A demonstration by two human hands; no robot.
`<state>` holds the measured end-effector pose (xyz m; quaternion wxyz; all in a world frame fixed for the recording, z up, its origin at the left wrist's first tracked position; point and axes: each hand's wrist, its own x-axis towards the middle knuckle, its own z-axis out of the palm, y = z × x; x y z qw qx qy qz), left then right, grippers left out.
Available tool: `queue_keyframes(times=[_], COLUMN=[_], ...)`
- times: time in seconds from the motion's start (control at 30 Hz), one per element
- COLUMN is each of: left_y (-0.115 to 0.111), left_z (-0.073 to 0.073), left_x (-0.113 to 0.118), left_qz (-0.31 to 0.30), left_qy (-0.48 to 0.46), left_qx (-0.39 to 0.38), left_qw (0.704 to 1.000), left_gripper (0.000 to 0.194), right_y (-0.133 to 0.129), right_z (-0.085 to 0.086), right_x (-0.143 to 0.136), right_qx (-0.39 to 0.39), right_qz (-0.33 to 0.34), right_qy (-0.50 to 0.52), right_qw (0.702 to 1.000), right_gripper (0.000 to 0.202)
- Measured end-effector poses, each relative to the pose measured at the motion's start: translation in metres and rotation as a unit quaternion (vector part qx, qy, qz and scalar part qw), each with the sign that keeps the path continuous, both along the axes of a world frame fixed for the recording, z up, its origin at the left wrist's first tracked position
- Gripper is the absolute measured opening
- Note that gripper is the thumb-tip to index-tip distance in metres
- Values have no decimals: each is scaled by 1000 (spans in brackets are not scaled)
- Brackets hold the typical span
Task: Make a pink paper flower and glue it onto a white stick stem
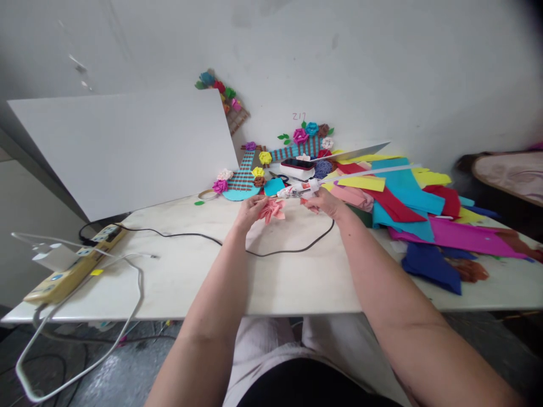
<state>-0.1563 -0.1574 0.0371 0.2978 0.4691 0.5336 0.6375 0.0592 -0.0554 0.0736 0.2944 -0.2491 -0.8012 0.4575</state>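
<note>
Pink paper, folded into a petalled flower [272, 210], sits over the pale table [297, 288], and clock positions run from it. At nine o'clock the left hand [251, 211] pinches its edge narrowly between the fingertips. At three o'clock the right hand [323, 201] closes around the handle of a white glue gun [299, 188], whose nozzle points at the flower's upper edge; whether they touch, I cannot tell. Another pink piece [311, 206] shows beneath the right fingers; whether they hold it is unclear. A black cable [280, 252] curves past six o'clock. A phone [299, 164] lies at one o'clock, a blue guitar-shaped craft [242, 180] between ten and eleven, a white board [127, 150] toward ten, a power strip [70, 271] between eight and nine, and heaped coloured paper [407, 195] at three, beyond the right hand.
</note>
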Motion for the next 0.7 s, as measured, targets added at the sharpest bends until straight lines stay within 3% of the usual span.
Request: queue_keyframes(times=[0.7], left_y=[2], left_z=[-2], left_x=[0], left_qz=[1], left_qy=[-5], left_qx=[-5], left_qw=[1000], left_gripper=[51], right_y=[-4], right_z=[4], right_x=[-2], right_qx=[12], right_qz=[-10], right_qy=[-43], right_qw=[999], right_gripper=[7])
